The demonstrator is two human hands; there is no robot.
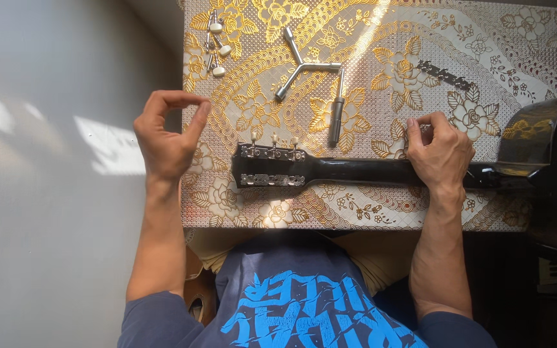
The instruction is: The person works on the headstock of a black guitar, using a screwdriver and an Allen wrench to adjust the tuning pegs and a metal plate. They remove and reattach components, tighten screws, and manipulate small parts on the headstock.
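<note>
Left hand: the left hand [166, 138] hovers off the table's left edge, at nine o'clock from the headstock, thumb and forefinger curled toward each other; whether a tiny part sits between the tips I cannot tell
Right hand: the right hand [439, 153] is closed over the glossy black guitar neck [362, 171], pinning it to the table
Guitar: the neck lies flat across the table, its black headstock with two chrome tuner plates [271, 166] at the nine o'clock end; three pale tuner buttons stand on the far plate, and the shiny black guitar body [549, 154] hangs off at three o'clock
Tools: a three-armed chrome socket wrench [314, 77] lies at twelve o'clock from the headstock
Spare parts: a loose set of cream-buttoned tuner pegs [214, 42] rests at eleven o'clock; a dark strip of tuner hardware [444, 75] lies at one o'clock
Doing it well: my judgement is that the neck should be held firm so the headstock cannot roll, and small parts handled over the cloth, not over the floor
Surface: a gold-and-white floral embossed tablecloth [517, 38] covers the table, with sun glare in a band across it
Room: a pale grey floor [46, 193] with patches of sunlight lies at nine o'clock
</note>
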